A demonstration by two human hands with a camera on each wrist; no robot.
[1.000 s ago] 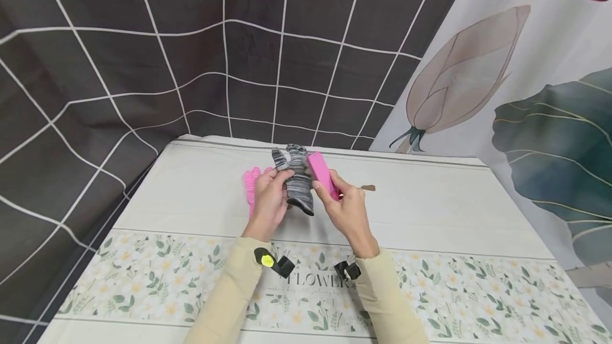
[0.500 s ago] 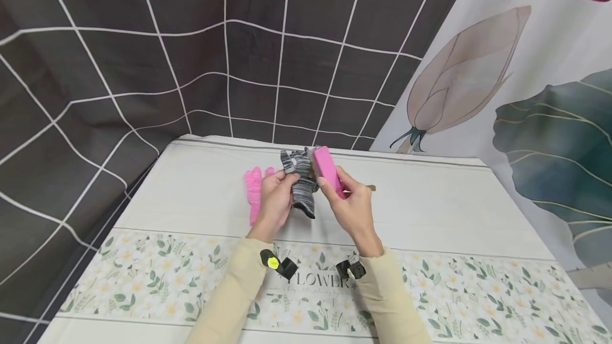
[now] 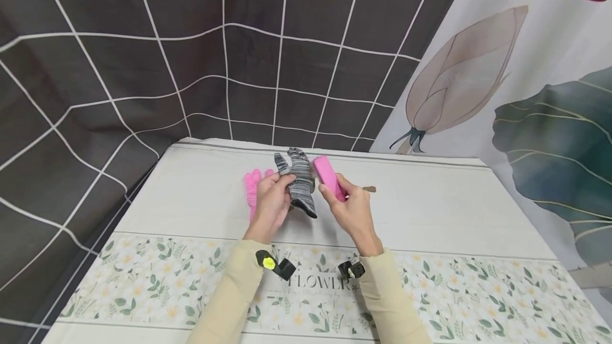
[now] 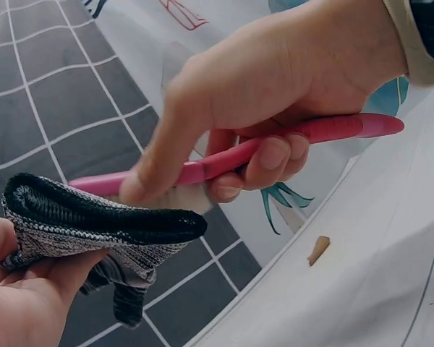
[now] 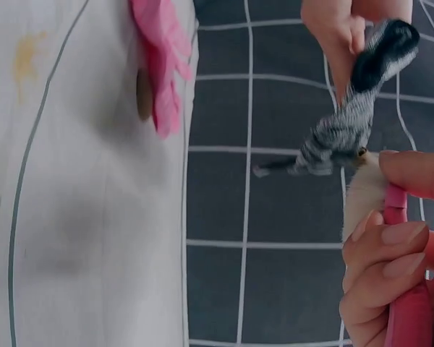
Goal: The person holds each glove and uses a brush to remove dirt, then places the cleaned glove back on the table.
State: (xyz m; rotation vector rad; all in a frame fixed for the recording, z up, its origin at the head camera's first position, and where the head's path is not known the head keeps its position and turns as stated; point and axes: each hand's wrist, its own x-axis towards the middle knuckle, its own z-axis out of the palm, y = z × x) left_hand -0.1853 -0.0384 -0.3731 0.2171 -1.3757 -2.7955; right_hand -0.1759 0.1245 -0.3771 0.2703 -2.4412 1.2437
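In the head view, my left hand (image 3: 271, 198) pinches a grey-and-black knit glove (image 3: 301, 182) above the table, thumb across its front. The glove's dark cuff (image 4: 116, 220) gapes in the left wrist view, its fingers pointing away from me. My right hand (image 3: 353, 214) grips a pink brush (image 3: 327, 173) by its handle, thumb along the head. Pale bristles (image 5: 363, 196) face the glove and come right up to its side in the right wrist view. Partly behind my left hand, a pink glove (image 3: 251, 187) lies on the table.
A small brown piece (image 3: 369, 188) lies on the table, right of my right hand. The white cloth (image 3: 444, 200) has a floral band (image 3: 158, 280) along the front. A dark gridded curtain (image 3: 253, 52) hangs behind the table, with a leaf-print curtain (image 3: 466, 68) at the right.
Half a second ago the glove was bunched up against the brush; now its fingers stand out straighter. The brush has dipped a little. Both hands have kept their grips.
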